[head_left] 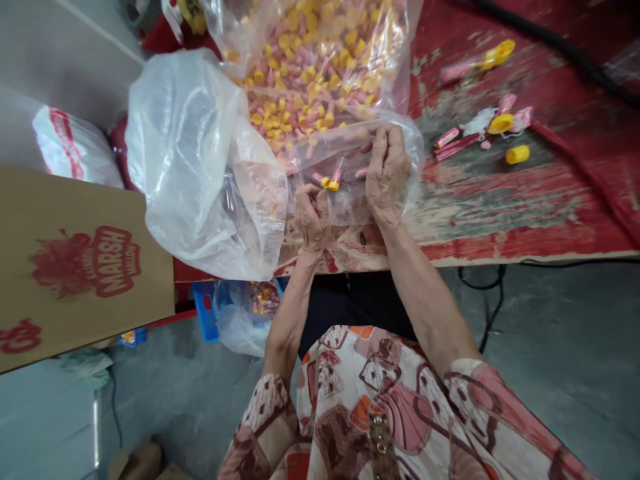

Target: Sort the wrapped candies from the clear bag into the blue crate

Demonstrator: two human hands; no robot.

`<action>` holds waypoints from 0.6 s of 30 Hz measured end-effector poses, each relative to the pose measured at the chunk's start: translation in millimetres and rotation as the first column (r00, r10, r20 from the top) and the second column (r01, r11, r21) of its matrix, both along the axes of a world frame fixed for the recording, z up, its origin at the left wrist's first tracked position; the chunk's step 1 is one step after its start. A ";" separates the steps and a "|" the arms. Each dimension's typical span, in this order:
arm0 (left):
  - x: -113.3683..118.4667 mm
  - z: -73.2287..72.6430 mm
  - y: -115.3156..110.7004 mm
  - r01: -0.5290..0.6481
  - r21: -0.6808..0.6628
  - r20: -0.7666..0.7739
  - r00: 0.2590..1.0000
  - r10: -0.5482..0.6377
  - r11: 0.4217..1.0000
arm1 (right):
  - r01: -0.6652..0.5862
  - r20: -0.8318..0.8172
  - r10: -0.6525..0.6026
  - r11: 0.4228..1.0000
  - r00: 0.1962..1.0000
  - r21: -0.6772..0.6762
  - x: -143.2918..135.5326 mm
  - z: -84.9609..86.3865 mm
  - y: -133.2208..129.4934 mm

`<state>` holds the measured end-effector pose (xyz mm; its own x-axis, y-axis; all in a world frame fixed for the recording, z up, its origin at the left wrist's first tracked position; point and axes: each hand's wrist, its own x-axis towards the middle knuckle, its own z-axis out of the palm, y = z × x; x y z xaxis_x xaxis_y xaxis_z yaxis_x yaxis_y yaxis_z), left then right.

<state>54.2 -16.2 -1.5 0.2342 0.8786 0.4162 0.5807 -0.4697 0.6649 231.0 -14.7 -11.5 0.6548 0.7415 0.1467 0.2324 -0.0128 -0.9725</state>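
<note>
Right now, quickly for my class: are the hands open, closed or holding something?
Left hand: curled by the yellow-capped tubes; whether holding one cannot be told.
Right hand: curled at the clear bag; grip cannot be told.

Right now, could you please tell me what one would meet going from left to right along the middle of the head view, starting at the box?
Box, cloudy plastic, left hand, right hand, loose yellow cap.
</note>
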 end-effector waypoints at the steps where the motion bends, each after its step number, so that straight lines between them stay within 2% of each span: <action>1: 0.1 -3.1 -1.1 0.004 -0.021 -0.018 1.000 -0.005 1.000 | -0.005 -0.024 0.006 1.000 1.000 0.016 -0.1 0.8 -0.8; 5: -8.4 -5.3 -12.9 -0.054 -0.031 -0.021 0.998 0.054 0.998 | 0.063 -0.044 -0.059 0.995 0.997 0.076 -0.7 2.3 0.1; 8: -36.8 3.8 -36.7 -0.180 0.069 0.008 0.984 0.179 0.981 | 0.089 -0.034 -0.086 0.990 0.996 0.112 -1.0 0.8 2.1; 11: -92.8 10.6 -73.9 -0.352 0.159 -0.043 0.931 0.362 0.923 | 0.071 -0.003 -0.071 0.994 0.997 0.079 1.3 -4.9 1.7; 13: -140.2 12.7 -101.0 -0.468 0.164 -0.164 0.855 0.492 0.868 | 0.025 0.015 -0.026 0.999 1.000 0.037 3.8 -10.2 0.7; 15: -184.4 15.5 -124.3 -0.555 0.143 -0.314 0.760 0.570 0.819 | -0.009 0.010 0.008 1.000 1.000 0.015 5.6 -14.7 0.3; 17: -214.1 20.0 -139.0 -0.623 0.191 -0.363 0.673 0.644 0.758 | 0.018 -0.005 -0.018 1.000 1.000 0.015 6.1 -17.4 0.5; 18: -220.6 22.5 -141.9 -0.643 0.219 -0.354 0.649 0.674 0.734 | 0.040 -0.013 -0.040 0.999 0.999 0.026 6.0 -18.1 0.6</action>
